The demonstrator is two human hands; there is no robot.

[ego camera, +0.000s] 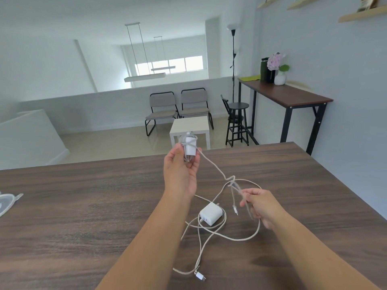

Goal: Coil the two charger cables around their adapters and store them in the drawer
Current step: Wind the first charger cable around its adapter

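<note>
My left hand holds a white adapter raised above the dark wooden table, with several turns of its pale cable wound round it. The free length of that cable runs down and right to my right hand, which grips it with curled fingers; the cable there is blurred. A connector end dangles beside that hand. A second white adapter lies flat on the table between my forearms, its cable sprawled in loose loops, with a plug end near the front.
A clear plastic item lies at the table's left edge. Beyond the table stand a small white side table, two grey chairs, a black stool and a high table with a vase. No drawer is in view.
</note>
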